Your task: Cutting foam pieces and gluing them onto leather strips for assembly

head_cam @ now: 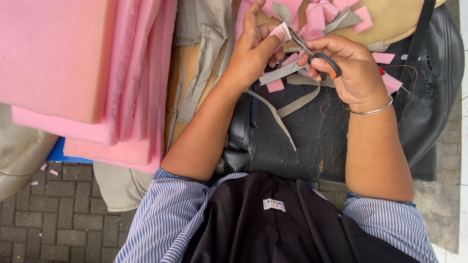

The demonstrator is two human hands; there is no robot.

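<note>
Left hand (253, 48) pinching a pink foam piece (280, 31); right hand (353, 68) closed around scissors (312, 51), blades at the foam.

blue-striped sleeves (161, 214), black apron (263, 229), silver bangle (373, 110)

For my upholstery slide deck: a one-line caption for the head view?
Right hand snips with scissors a pink foam piece pinched by the left hand.
</note>
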